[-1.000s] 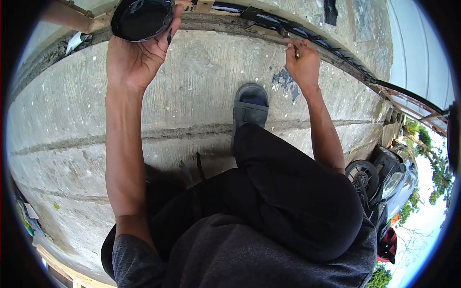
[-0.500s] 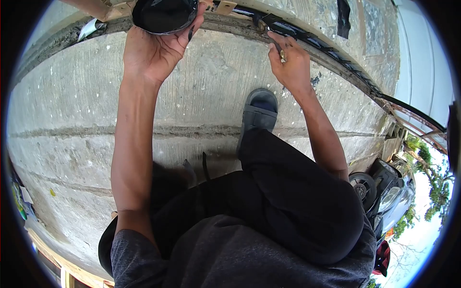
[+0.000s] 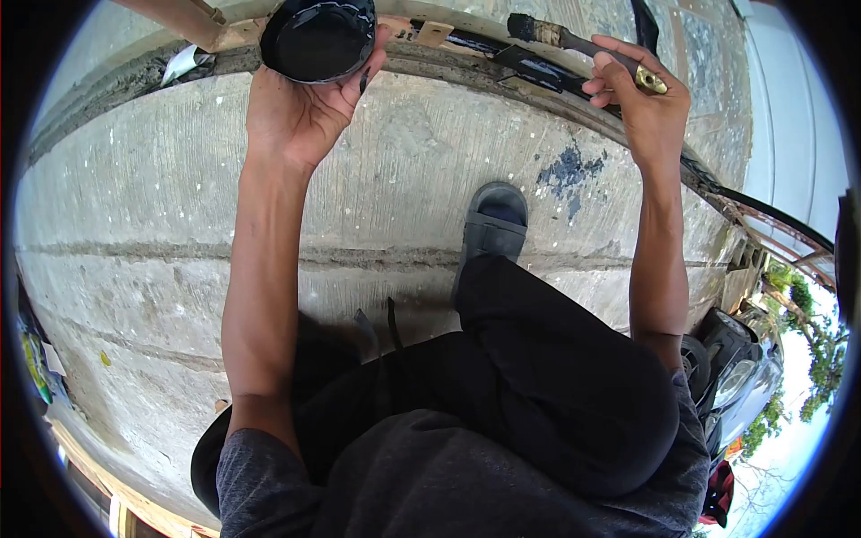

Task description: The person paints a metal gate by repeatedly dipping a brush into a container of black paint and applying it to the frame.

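Black bowl [image 3: 271,45] in the left grip [image 3: 300,117], brush [image 3: 587,45] in the right grip [image 3: 655,108]

Head view, looking down past the wearer's own body. Both forearms reach toward the top of the view. At upper left of centre, the left grip, a bare hand turned palm up, is closed around the bowl's underside and side. The bowl is tilted toward the camera and holds a glossy black liquid [image 3: 318,45]. One finger bears a dark smear.

At upper right, the right grip is closed on the brush, pinching its handle between thumb and fingers. The dark bristles point left, toward the bowl but well apart from it. Beneath the brush in the view, a black strip [image 3: 538,72] runs along the far edge of the concrete [image 3: 161,188]; whether the bristles touch anything, I cannot tell.

Nearer the wearer, a dark stain [image 3: 567,172] marks the floor, just beyond a grey sandal [image 3: 495,235] on one foot. Black trousers [image 3: 556,377] and a grey shirt [image 3: 430,475] fill the lower middle. At far right, a vehicle [image 3: 735,377] stands near green leaves [image 3: 812,341].
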`<control>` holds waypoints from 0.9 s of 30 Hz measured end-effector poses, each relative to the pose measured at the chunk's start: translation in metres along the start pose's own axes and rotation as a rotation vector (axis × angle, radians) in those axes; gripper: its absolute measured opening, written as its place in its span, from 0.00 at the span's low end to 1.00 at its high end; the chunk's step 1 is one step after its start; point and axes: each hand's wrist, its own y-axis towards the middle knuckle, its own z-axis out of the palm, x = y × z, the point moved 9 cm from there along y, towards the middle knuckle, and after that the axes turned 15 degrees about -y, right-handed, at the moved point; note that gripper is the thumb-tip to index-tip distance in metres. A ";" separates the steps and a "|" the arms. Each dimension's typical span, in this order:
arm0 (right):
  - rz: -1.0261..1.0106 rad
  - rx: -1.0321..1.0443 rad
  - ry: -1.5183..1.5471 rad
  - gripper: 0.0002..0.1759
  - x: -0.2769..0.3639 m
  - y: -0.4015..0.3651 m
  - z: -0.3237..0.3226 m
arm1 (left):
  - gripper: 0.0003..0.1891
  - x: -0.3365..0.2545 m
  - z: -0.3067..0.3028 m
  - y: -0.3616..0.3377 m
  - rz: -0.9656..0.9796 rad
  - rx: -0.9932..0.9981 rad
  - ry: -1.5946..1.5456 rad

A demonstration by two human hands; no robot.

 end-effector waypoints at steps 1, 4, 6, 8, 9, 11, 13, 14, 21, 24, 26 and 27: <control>-0.021 0.014 -0.018 0.11 0.005 0.014 -0.002 | 0.25 -0.001 0.001 0.001 0.011 -0.018 0.017; 0.057 0.101 0.044 0.09 0.000 0.054 0.010 | 0.25 0.000 0.004 -0.001 0.044 -0.048 0.011; 0.016 0.178 0.100 0.09 -0.006 0.082 0.034 | 0.25 0.003 0.000 -0.004 0.058 -0.073 0.012; -0.006 0.279 0.138 0.10 -0.016 0.096 0.069 | 0.24 0.005 -0.007 -0.006 0.059 -0.101 0.012; 0.023 0.306 0.042 0.11 -0.025 0.099 0.078 | 0.24 0.006 -0.011 -0.007 0.071 -0.129 0.027; 0.078 0.365 -0.140 0.11 -0.040 0.104 0.092 | 0.24 0.009 -0.020 -0.008 0.104 -0.196 0.062; -0.045 0.245 -0.160 0.12 -0.014 0.109 0.064 | 0.24 0.013 -0.020 -0.007 0.124 -0.234 0.081; -0.156 0.191 -0.005 0.10 0.003 0.107 0.046 | 0.24 0.014 -0.021 -0.007 0.150 -0.254 0.147; -0.352 0.322 -0.002 0.10 0.128 0.028 0.011 | 0.25 0.024 -0.025 0.006 0.207 -0.309 0.217; -0.556 0.338 -0.047 0.10 0.134 0.015 0.036 | 0.26 0.032 -0.014 0.010 0.231 -0.275 0.226; -0.657 0.285 -0.041 0.09 0.135 0.012 0.048 | 0.27 0.035 -0.012 0.012 0.222 -0.256 0.240; -0.707 0.256 -0.041 0.09 0.136 0.008 0.051 | 0.27 0.037 -0.011 0.011 0.219 -0.257 0.239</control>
